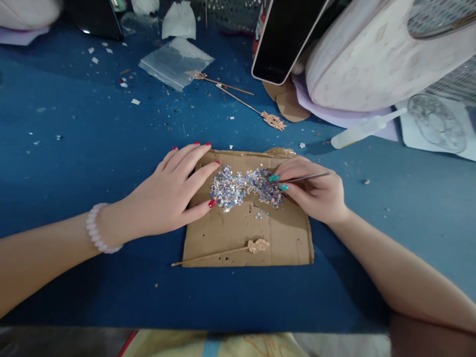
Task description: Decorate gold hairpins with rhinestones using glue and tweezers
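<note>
Two hands at work: left hand (169, 193) lies flat, palm down, on the left part of the cardboard sheet (275, 238); right hand (316, 191) sits at the sheet's right edge.
Left grip: fingers spread and apart, holding nothing, only pressing the cardboard down; thumb tip just beside the sequin heap (245, 187).
Right grip: thumb and forefinger pinched together on a thin metal pick (308, 176), its tip pointing left into the heap.
Sequins: one loose heap of silver-blue pieces in the upper middle of the cardboard, roughly two lobes; a few strays just below it.
Work piece: one gold hair stick (223, 253) lies along the lower part of the cardboard, ornament end to the right, well apart from the heap and from both hands.
Ornament state: I cannot make out any sequins fixed on it; too small to be sure.
Others: two more gold sticks (245, 101) lie on the blue bench (74, 148) beyond the cardboard, near a clear plastic bag (176, 62).
Glue: a squeeze bottle (362, 130) lies on its side to the right, untouched.
Progress, my judgement: early. Sequins are tipped out and I am sorting or picking; setting them onto the stick looks undone.
Left to do: most of it, as far as I can see.
</note>
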A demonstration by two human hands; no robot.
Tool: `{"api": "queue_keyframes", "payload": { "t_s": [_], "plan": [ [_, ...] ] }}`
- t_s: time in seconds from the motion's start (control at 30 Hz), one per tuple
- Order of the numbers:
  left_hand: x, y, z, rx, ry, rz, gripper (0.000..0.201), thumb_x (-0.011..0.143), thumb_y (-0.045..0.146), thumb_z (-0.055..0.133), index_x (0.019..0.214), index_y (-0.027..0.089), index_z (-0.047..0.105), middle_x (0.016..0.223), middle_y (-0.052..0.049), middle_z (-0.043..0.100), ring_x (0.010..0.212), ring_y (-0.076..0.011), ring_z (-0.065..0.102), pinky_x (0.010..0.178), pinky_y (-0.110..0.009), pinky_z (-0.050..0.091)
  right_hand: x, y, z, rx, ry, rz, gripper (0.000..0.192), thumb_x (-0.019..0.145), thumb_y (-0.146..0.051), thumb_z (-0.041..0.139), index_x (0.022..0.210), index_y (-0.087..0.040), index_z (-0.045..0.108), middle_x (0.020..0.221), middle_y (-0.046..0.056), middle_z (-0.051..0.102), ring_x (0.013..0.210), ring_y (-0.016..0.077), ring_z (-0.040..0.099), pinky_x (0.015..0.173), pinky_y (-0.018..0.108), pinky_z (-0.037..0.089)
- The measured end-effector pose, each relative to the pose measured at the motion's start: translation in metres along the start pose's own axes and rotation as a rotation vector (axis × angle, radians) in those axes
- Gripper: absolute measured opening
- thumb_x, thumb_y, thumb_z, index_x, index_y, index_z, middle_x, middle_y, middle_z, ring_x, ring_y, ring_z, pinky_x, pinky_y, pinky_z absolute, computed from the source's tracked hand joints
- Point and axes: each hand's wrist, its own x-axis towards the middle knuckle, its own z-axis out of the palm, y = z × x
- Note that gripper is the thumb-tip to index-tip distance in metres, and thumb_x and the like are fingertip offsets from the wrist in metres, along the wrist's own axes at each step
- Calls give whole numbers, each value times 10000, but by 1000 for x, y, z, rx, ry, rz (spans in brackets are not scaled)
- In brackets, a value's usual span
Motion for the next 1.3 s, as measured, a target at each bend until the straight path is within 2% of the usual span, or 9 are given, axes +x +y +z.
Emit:
{"api": "queue_keyframes", "payload": {
  "t_s": [0.4, 0.9, 1.1, 1.3],
  "plan": [
    [0, 0, 0, 16, 7, 7, 613, 1013, 492, 388, 1502, 123, 379, 1641, -215, 238, 1533, -387, 220, 1202, -639, 292, -2, 1, 0, -3, 4, 35, 269, 830, -44, 652, 1004, -234, 726, 865, 48, 738, 850, 210, 696, 805, 420, 574],
    [-1, 0, 1, 19, 2, 3, 616, 1012, 497, 386, 1506, 129, 373, 1646, -211, 230, 1538, -383, 212, 1205, -641, 287, -2, -3, 3, -44, 30, 4, 217, 835, -52, 660, 957, -215, 736, 830, 53, 741, 820, 202, 700, 770, 396, 575],
    [0, 0, 0, 16, 2, 3, 617, 1013, 495, 384, 1509, 129, 373, 1646, -208, 230, 1537, -382, 214, 1206, -637, 289, -1, -7, 5, -98, -8, -52, 218, 832, -40, 658, 943, -212, 733, 810, 44, 743, 817, 197, 704, 763, 380, 584],
    [0, 0, 0, -7, 5, -3, 615, 1008, 495, 393, 1504, 131, 379, 1643, -211, 237, 1534, -391, 218, 1203, -649, 282, 0, -8, 5, -102, 12, -29, 180, 839, -62, 666, 926, -203, 734, 798, 47, 734, 808, 194, 699, 760, 380, 583]
  ]
}}
